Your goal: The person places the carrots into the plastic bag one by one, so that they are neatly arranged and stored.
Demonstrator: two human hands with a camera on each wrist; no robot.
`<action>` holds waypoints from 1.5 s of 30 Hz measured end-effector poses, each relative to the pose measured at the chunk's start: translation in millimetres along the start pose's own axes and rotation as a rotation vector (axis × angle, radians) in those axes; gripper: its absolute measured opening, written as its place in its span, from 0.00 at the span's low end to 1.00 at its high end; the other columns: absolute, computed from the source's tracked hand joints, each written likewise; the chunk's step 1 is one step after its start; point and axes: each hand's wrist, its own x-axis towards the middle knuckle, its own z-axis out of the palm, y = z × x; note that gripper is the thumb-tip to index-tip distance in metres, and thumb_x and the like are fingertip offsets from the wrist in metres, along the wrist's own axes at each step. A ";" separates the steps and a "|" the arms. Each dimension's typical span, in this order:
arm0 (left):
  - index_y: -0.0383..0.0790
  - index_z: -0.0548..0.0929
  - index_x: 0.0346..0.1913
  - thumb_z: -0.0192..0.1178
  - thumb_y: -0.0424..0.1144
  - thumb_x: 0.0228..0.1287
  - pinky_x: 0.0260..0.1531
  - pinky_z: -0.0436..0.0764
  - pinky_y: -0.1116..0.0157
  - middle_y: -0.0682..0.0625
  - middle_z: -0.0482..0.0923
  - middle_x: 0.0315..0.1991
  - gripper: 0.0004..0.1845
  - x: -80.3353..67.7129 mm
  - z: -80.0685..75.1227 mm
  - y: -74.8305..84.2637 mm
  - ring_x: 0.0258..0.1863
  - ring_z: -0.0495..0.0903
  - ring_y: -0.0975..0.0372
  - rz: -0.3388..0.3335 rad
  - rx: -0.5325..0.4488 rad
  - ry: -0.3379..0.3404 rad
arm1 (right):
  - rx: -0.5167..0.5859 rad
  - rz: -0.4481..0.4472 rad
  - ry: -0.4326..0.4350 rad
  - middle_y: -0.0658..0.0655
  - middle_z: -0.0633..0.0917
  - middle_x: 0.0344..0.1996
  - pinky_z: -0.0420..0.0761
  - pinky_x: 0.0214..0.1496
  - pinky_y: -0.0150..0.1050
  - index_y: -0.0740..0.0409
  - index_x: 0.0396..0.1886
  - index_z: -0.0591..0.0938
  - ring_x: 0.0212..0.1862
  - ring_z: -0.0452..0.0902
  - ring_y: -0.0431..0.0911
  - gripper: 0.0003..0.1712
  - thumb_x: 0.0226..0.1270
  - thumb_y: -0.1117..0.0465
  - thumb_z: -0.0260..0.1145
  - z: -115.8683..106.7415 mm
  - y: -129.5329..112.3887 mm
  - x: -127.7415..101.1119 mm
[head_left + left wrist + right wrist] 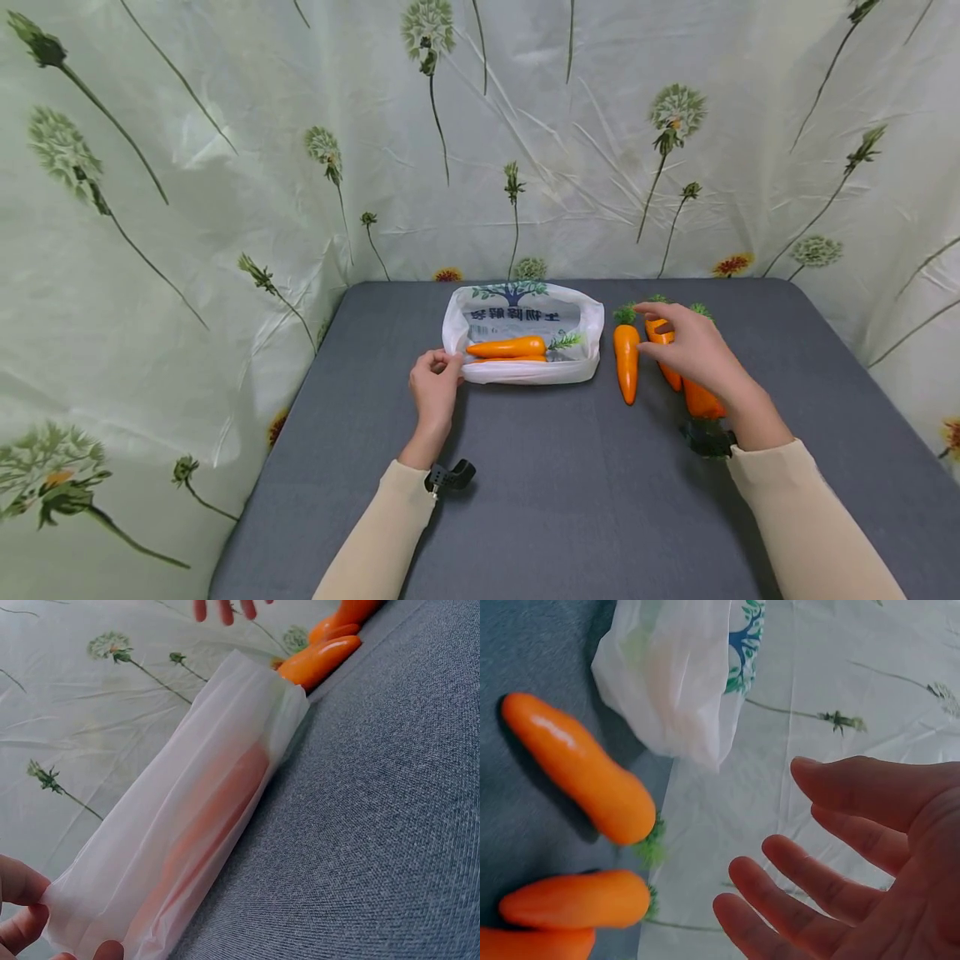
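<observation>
Left hand (pixel 435 385) pinches the left edge of the white plastic bag (pixel 525 333), which lies on the grey table (pixel 562 483) with two carrots (pixel 508 347) inside. Right hand (pixel 693 346), fingers spread and empty, hovers over three loose carrots (pixel 627 362) just right of the bag.

I get bright, even, soft light across all three views, with no hard glare. On my head view the shadows are faint: a soft one under the right hand (pixel 693 350) and beside the carrots (pixel 627 360) on the grey table (pixel 525 483). That view bows strongly at its edges, bending the flowered curtain (pixel 150 208). My left wrist view is sharp on the table weave, softer on the plastic bag (pixel 187 832). My right wrist view blurs the near fingers (pixel 810 862) slightly.
</observation>
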 end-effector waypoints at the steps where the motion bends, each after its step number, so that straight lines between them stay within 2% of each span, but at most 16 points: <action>1: 0.38 0.82 0.32 0.70 0.39 0.63 0.29 0.85 0.67 0.45 0.79 0.44 0.09 -0.1 0.2 0.1 0.33 0.80 0.55 -0.003 0.003 0.001 | 0.000 0.011 -0.001 0.66 0.75 0.63 0.74 0.55 0.64 0.54 0.72 0.71 0.60 0.73 0.64 0.34 0.68 0.58 0.70 -1.2 2.0 -2.8; 6: 0.38 0.82 0.33 0.69 0.39 0.63 0.29 0.85 0.67 0.44 0.78 0.41 0.09 -0.4 1.2 0.4 0.33 0.80 0.55 0.004 0.001 -0.003 | 0.009 0.044 -0.002 0.67 0.74 0.65 0.73 0.56 0.65 0.54 0.74 0.68 0.62 0.71 0.65 0.38 0.68 0.55 0.71 -5.5 13.9 -14.6; 11: 0.38 0.82 0.33 0.70 0.39 0.63 0.29 0.85 0.66 0.45 0.78 0.40 0.09 -0.2 3.0 0.5 0.33 0.80 0.55 0.011 -0.008 -0.005 | 0.024 0.064 -0.011 0.70 0.71 0.67 0.74 0.56 0.65 0.56 0.76 0.64 0.63 0.70 0.68 0.40 0.68 0.58 0.70 -6.9 28.6 -25.9; 20: 0.38 0.82 0.33 0.70 0.39 0.63 0.29 0.85 0.66 0.44 0.77 0.38 0.09 -1.1 3.3 -0.6 0.33 0.79 0.54 0.003 -0.012 -0.007 | 0.017 0.127 -0.031 0.73 0.69 0.67 0.76 0.51 0.64 0.59 0.77 0.63 0.63 0.68 0.68 0.43 0.67 0.56 0.70 -0.4 53.4 -42.7; 27: 0.38 0.81 0.32 0.70 0.38 0.62 0.32 0.86 0.62 0.44 0.77 0.40 0.09 -0.9 0.9 -1.4 0.34 0.80 0.54 -0.003 -0.009 -0.001 | -0.045 0.113 -0.022 0.74 0.70 0.66 0.76 0.50 0.65 0.63 0.74 0.65 0.62 0.68 0.70 0.42 0.64 0.58 0.73 13.3 66.6 -43.6; 31: 0.37 0.81 0.32 0.70 0.38 0.63 0.34 0.86 0.57 0.44 0.78 0.41 0.09 0.0 -1.8 -2.8 0.34 0.79 0.54 -0.004 -0.011 -0.003 | -0.053 0.111 -0.016 0.74 0.70 0.65 0.76 0.49 0.65 0.63 0.74 0.66 0.60 0.69 0.71 0.42 0.63 0.59 0.73 21.5 70.0 -43.5; 39: 0.37 0.81 0.32 0.70 0.37 0.62 0.34 0.86 0.54 0.44 0.77 0.39 0.09 -1.5 -5.2 -4.7 0.32 0.79 0.54 -0.007 -0.007 0.002 | -0.060 0.108 -0.019 0.73 0.72 0.65 0.75 0.48 0.64 0.62 0.75 0.65 0.56 0.72 0.69 0.45 0.60 0.58 0.75 30.2 73.1 -46.6; 45: 0.37 0.81 0.33 0.69 0.39 0.64 0.33 0.86 0.60 0.44 0.76 0.40 0.09 -1.5 -1.5 -2.3 0.31 0.80 0.55 -0.005 0.003 -0.023 | -0.071 0.107 -0.022 0.72 0.73 0.65 0.75 0.48 0.63 0.65 0.75 0.65 0.54 0.74 0.67 0.48 0.59 0.54 0.76 29.6 76.4 -47.3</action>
